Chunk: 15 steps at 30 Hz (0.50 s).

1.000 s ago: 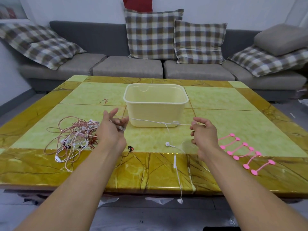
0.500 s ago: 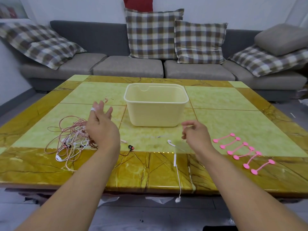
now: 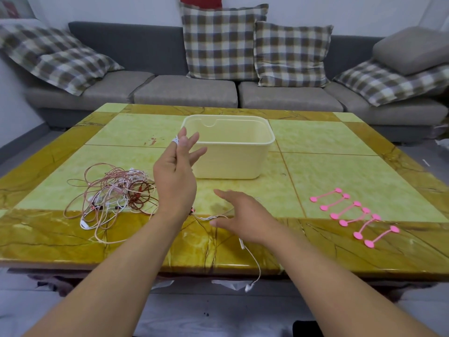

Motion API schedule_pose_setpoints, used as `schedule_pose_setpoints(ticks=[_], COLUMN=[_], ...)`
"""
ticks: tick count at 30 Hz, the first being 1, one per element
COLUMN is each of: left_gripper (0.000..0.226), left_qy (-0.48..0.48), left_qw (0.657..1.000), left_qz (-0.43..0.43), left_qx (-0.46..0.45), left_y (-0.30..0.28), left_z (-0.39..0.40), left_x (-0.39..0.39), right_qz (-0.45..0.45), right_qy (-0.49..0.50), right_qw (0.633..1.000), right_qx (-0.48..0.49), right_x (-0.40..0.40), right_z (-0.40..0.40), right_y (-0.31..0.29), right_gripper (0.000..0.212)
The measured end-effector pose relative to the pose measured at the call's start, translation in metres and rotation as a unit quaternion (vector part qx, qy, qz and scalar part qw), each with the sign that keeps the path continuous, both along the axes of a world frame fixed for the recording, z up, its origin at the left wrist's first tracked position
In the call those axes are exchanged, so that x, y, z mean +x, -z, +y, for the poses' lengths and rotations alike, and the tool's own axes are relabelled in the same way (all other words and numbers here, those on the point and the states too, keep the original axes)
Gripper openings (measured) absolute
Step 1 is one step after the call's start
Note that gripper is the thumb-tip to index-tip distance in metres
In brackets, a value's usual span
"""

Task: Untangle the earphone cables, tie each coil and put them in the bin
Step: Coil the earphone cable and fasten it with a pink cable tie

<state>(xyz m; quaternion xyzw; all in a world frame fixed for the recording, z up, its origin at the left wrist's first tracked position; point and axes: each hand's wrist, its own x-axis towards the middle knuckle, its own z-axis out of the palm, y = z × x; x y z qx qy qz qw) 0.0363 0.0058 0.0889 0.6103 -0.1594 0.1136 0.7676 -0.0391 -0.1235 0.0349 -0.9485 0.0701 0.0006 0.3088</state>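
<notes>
A cream plastic bin [image 3: 233, 161] stands in the middle of the table. A tangle of pink, white and dark red earphone cables [image 3: 114, 198] lies to its left. My left hand [image 3: 175, 176] is raised in front of the bin's left corner with its fingers straight, and white cable is wound round one fingertip. My right hand [image 3: 245, 220] hovers low over the table's front border, fingers straight and pointing left, just above a white earphone cable [image 3: 254, 259]. That cable runs under the hand and hangs over the table's front edge.
Several pink silicone cable ties [image 3: 349, 212] lie in a row at the front right of the yellow-green marble table [image 3: 340, 166]. A grey sofa [image 3: 184, 93] with checked cushions stands behind the table.
The taut white cable between my hands has gone slack. My left hand rose toward the bin with cable wound on a finger. My right hand dropped, opened and swung left over the cable.
</notes>
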Motion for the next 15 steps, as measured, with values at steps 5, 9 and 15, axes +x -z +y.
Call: schedule_pose_setpoints(ticks=[5,9,15], left_gripper=[0.037,0.031,0.030], left_qy=[0.022,0.025,0.127], left_qw=[1.000,0.996,0.929], left_qz=[0.012,0.029,0.023], left_qx=[0.009,0.082,0.347], left_y=[0.002,0.013,0.033], left_z=[0.000,0.003,0.009], left_x=[0.001,0.007,0.011], right_qz=[0.077,-0.007,-0.073], right_qy=[-0.108,-0.057,0.061], right_qw=[0.988,0.998,0.973], right_qx=[-0.082,-0.037,0.212], right_x=[0.005,0.006,-0.003], right_z=[0.010,0.010,-0.004], right_y=[0.016,0.019,-0.015], right_gripper=[0.057,0.012,0.013])
